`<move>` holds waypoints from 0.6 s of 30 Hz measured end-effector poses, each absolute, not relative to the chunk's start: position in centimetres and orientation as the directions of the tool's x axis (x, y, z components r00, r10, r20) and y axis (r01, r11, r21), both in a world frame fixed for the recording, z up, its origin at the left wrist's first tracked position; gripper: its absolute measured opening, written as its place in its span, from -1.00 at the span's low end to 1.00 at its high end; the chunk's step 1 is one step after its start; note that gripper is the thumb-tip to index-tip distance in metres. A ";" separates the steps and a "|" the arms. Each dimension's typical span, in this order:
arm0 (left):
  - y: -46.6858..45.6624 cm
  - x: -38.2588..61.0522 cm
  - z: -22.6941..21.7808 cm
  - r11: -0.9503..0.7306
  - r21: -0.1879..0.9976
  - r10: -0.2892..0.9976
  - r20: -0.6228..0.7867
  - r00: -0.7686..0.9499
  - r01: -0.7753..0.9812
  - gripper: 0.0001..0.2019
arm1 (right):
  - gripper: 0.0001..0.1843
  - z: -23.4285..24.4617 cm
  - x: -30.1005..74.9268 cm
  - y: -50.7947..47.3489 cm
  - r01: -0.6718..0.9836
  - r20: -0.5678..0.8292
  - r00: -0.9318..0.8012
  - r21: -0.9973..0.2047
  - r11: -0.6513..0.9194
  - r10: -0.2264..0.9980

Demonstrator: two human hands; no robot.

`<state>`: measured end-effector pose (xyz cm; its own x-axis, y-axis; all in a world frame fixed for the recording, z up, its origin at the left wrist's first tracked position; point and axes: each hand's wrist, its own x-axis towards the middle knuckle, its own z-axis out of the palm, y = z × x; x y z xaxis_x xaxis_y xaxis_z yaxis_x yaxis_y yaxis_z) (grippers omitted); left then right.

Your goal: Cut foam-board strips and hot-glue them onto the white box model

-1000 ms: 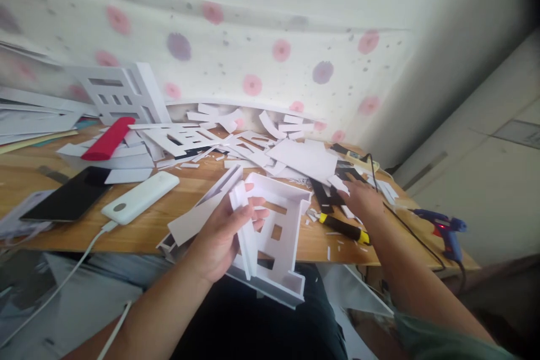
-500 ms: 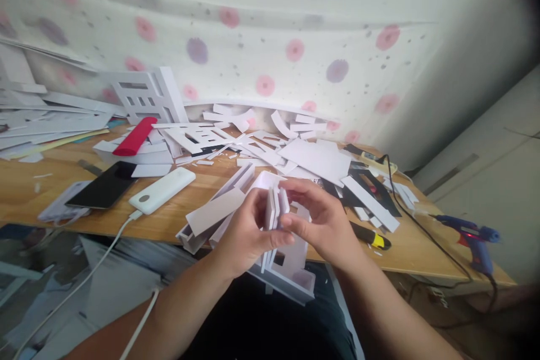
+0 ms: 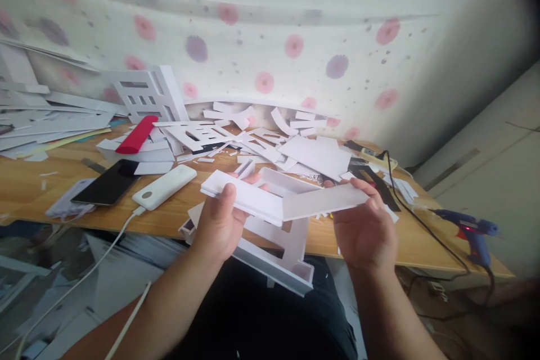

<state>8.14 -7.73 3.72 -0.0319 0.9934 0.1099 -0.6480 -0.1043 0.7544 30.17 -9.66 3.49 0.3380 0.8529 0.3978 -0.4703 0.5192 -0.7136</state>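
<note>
My left hand [image 3: 219,225] is closed round one long white foam-board strip [image 3: 244,197], thumb on its near face. My right hand [image 3: 365,228] grips a second white foam-board strip [image 3: 324,201] by its right part. The two strips meet end to end between my hands, held level above the table's front edge. Below them a white foam-board frame with cut-out openings [image 3: 291,259] rests on my lap and leans against the table edge.
The wooden table [image 3: 63,180] carries heaps of white foam-board offcuts [image 3: 261,140], a red case [image 3: 137,135], a black phone [image 3: 107,183], a white power bank [image 3: 164,187] with cable, and a blue glue gun [image 3: 470,233] at the right.
My hands moved apart. The upright pieces pinched together before are now two strips held flat, end to end, at table height.
</note>
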 end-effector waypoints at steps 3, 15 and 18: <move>-8.2 8.9 3.7 -0.163 0.729 0.985 0.153 -0.074 -0.665 -0.49 | -0.49 3.2 28.5 -10.1 -0.534 0.324 0.413 -0.670 0.515 0.851; -8.9 8.8 3.4 -0.108 0.686 0.984 0.179 0.023 -0.719 -0.61 | -0.62 4.6 27.1 -10.3 -0.450 0.248 0.546 -0.719 0.530 0.800; -9.0 8.5 3.5 -0.004 0.659 0.985 0.133 0.111 -0.753 -0.58 | -0.58 4.7 27.7 -9.7 -0.543 0.112 0.523 -0.720 0.432 0.845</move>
<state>8.52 -9.02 3.49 0.1108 0.9850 0.1326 -0.7525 -0.0040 0.6585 27.73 -9.66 4.69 0.5234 0.8447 0.1119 -0.5428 0.4318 -0.7203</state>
